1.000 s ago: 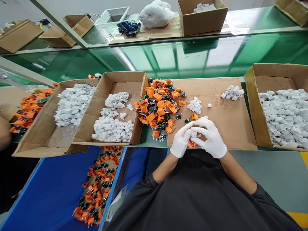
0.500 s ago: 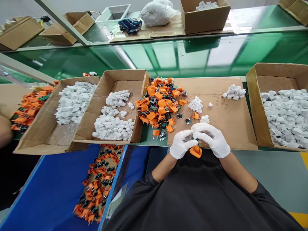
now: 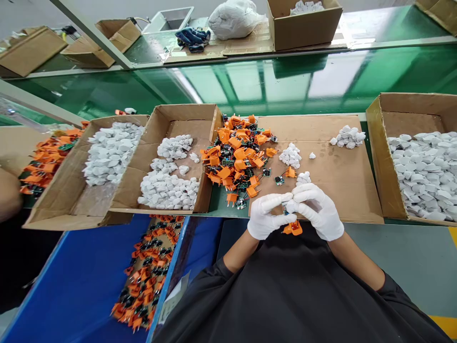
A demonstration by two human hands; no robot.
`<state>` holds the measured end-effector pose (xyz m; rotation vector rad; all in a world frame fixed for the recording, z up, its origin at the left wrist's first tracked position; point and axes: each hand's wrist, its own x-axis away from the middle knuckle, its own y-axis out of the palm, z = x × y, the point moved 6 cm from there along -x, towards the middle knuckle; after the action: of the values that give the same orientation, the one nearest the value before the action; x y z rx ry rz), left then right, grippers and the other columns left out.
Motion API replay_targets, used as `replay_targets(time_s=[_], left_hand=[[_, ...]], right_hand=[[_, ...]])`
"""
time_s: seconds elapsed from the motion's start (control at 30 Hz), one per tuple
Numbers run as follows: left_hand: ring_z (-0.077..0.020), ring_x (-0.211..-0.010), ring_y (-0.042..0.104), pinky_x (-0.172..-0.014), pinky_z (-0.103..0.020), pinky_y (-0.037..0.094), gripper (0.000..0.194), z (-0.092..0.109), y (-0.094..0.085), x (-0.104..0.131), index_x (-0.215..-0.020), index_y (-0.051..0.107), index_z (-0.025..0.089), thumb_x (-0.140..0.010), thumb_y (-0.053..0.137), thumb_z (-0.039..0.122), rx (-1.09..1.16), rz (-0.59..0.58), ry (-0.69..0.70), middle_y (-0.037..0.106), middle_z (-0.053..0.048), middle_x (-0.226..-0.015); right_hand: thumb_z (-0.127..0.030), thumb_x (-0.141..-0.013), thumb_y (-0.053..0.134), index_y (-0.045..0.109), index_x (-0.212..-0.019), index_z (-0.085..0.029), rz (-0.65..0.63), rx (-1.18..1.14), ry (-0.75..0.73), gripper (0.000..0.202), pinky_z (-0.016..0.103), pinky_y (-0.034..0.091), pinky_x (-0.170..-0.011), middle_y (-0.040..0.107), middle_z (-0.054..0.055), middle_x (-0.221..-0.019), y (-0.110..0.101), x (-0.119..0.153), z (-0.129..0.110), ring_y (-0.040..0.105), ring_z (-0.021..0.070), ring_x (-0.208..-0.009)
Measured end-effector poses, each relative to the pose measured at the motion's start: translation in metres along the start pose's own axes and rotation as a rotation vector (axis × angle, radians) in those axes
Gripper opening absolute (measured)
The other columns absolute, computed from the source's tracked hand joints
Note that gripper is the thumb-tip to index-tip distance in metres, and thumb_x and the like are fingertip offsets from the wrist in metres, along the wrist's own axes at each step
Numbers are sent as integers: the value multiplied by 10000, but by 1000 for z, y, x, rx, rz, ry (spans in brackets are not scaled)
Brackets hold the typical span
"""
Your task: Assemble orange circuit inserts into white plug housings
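In white gloves, my hands meet over the front edge of the cardboard sheet (image 3: 352, 190). My left hand (image 3: 264, 216) pinches a small circuit board (image 3: 284, 207), mostly hidden by the fingers. An orange plug housing (image 3: 293, 228) hangs just below the fingertips, seemingly wired to that board. My right hand (image 3: 319, 209) is closed on a small white piece (image 3: 292, 206), held against the board. Just beyond the fingers lie a small pile of white pieces (image 3: 303, 177) and another orange plug with its circuit board (image 3: 279, 180).
A heap of orange plugs with boards (image 3: 237, 152) lies left of the sheet. Cardboard boxes of white pieces stand left (image 3: 210, 190) and right (image 3: 376, 143). Below left, a blue bin (image 3: 85, 271) adjoins more orange plugs (image 3: 143, 286). Another person's arm (image 3: 9, 195) shows at far left.
The fingertips have shifted slightly on the board, and a white piece now shows between them. The orange plug has turned and moved a little right.
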<state>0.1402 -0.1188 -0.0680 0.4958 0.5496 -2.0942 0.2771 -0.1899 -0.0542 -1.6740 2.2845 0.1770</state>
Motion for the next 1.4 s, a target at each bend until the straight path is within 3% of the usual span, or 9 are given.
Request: replay_targets(time_s=[0.13, 0.23, 0.4, 0.6, 0.83, 1.03, 1.13, 1.3, 1.4], left_hand=[[-183, -784, 726, -704, -293, 592, 375, 4, 3, -1, -1086, 724, 262, -741, 797, 389, -63, -55, 87, 773, -56, -919], [-197, -854, 714, -760, -331, 582, 324, 11, 4, -6, -1038, 729, 279, -734, 802, 362, -162, -101, 166, 760, -49, -928], [-198, -911, 688, -817, -341, 551, 392, 17, 3, -10, -1106, 706, 322, -731, 810, 371, -231, -154, 266, 731, -37, -943], [-188, -876, 672, -768, -327, 548, 416, 12, 4, -4, -1187, 660, 334, -790, 757, 404, -312, -203, 313, 711, -29, -925], [-169, -863, 665, -743, -303, 559, 365, 18, 7, -4, -1220, 610, 248, -882, 663, 375, -365, -156, 405, 688, -35, -897], [-176, -879, 667, -753, -301, 568, 374, 16, 8, 0, -1185, 628, 210, -853, 701, 364, -369, -117, 444, 678, -44, -888], [-180, -885, 671, -756, -310, 576, 388, 13, 8, 3, -1224, 615, 228, -863, 691, 349, -364, -110, 435, 674, -42, -894], [-195, -945, 673, -791, -327, 584, 408, 9, 5, 7, -1254, 602, 234, -860, 697, 284, -262, -76, 424, 673, -57, -947], [-199, -966, 677, -802, -325, 587, 461, 9, 6, 7, -1279, 581, 224, -843, 718, 286, -252, -86, 440, 677, -65, -968]], right_hand=[[-454, -859, 680, 661, -899, -258, -86, -90, 66, 200, 407, 570, -861, 655, 56, -975, -3, -2, 4, 655, 217, -950], [-534, -795, 721, 618, -985, -245, -209, -228, 236, 361, 358, 593, -709, 665, 45, -920, -1, -2, 11, 674, 200, -821], [-357, -801, 746, 575, -1086, -215, -331, -328, 457, 361, 274, 581, -643, 681, 12, -845, 4, 2, 14, 654, 127, -690], [-212, -785, 706, 593, -1063, -202, -287, -243, 476, 300, 235, 558, -628, 685, 6, -837, 7, 7, 15, 619, 98, -656], [-208, -821, 679, 584, -1115, -186, -293, -272, 463, 310, 251, 570, -700, 703, 32, -889, 8, 9, 17, 649, 108, -723], [-174, -812, 674, 605, -1055, -191, -243, -250, 432, 254, 224, 540, -660, 678, 6, -830, 8, 11, 17, 627, 99, -686], [-194, -827, 673, 615, -1073, -191, -220, -197, 429, 253, 241, 544, -690, 689, 12, -839, 7, 12, 20, 636, 110, -709], [-290, -829, 723, 620, -1085, -181, -332, -423, 459, 296, 277, 572, -750, 702, 34, -913, 10, 9, 18, 673, 134, -797], [-319, -826, 740, 621, -1057, -179, -295, -454, 479, 295, 286, 581, -758, 702, 34, -913, 9, 8, 19, 678, 135, -794]])
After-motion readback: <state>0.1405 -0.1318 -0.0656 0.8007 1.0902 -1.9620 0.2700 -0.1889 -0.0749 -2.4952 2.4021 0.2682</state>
